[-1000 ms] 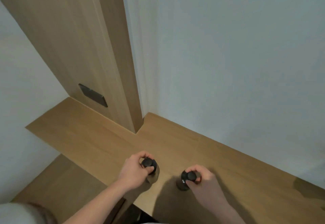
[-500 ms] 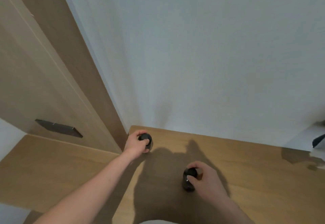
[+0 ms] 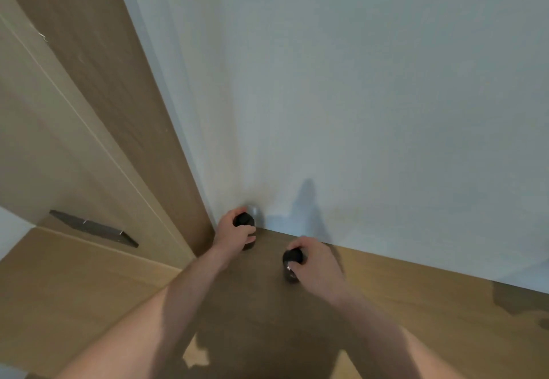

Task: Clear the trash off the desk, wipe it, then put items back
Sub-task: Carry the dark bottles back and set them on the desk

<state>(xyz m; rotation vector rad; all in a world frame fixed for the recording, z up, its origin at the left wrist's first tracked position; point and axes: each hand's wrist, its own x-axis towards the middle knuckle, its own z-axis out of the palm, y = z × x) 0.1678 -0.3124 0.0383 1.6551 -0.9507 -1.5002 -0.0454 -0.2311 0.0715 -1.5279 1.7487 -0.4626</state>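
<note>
Two small dark bottles with black caps stand on the wooden desk point(image 3: 416, 319). My left hand point(image 3: 233, 237) grips the top of the left bottle point(image 3: 245, 220), which sits in the back corner where the white wall meets the wooden panel. My right hand point(image 3: 316, 262) grips the cap of the right bottle point(image 3: 291, 262), a little nearer to me and close to the wall. Both bottles look upright; their lower bodies are partly hidden by my fingers.
A tall wooden panel point(image 3: 124, 129) rises at the left with a dark handle plate point(image 3: 95, 228) on the lower cabinet face. The white wall point(image 3: 371, 96) closes the desk's back edge. A dark shadow point(image 3: 520, 301) lies at the far right of the desk.
Both hands have carried the bottles away from me toward the wall. The left bottle now sits in the back corner, and the right bottle has come close to the wall beside it.
</note>
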